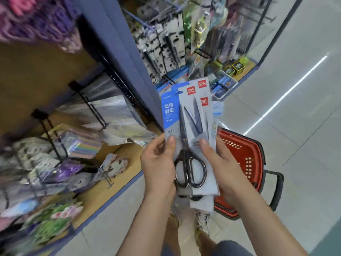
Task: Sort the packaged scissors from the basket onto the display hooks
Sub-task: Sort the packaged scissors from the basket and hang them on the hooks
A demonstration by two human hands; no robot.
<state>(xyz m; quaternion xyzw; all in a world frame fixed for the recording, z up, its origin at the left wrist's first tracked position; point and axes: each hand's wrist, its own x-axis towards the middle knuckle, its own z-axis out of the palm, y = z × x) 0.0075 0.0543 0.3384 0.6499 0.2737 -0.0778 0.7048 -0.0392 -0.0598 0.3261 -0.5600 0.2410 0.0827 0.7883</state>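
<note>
Head view puts us over a fanned stack of packaged scissors (pixel 190 124), held upright between both hands at about waist height, just in front of the red basket (pixel 247 157), which sits on the floor (pixel 295 126) behind our right wrist. Our left hand (pixel 158 163) pinches the stack's left edge, thumb on the front and fingers hidden behind. Our right hand (pixel 221 163) does the same on the right edge, thumb pressed on the clear front. The top pack shows a black-handled pair (pixel 190 170), and a blue-carded pack (pixel 169 111) peeks out at the left, with at least two red-logo cards fanned behind. We judge the task to be at its early middle: a batch is out of the basket and appears to be being sorted by kind in hand, and none of these packs is on a hook yet. The display hooks (pixel 162 21) lie up ahead on the rack, well apart from the stack (too blurred to tell which row takes scissors). Whether more packs remain in the basket we cannot tell, since our arm and the stack cover most of it.
</note>
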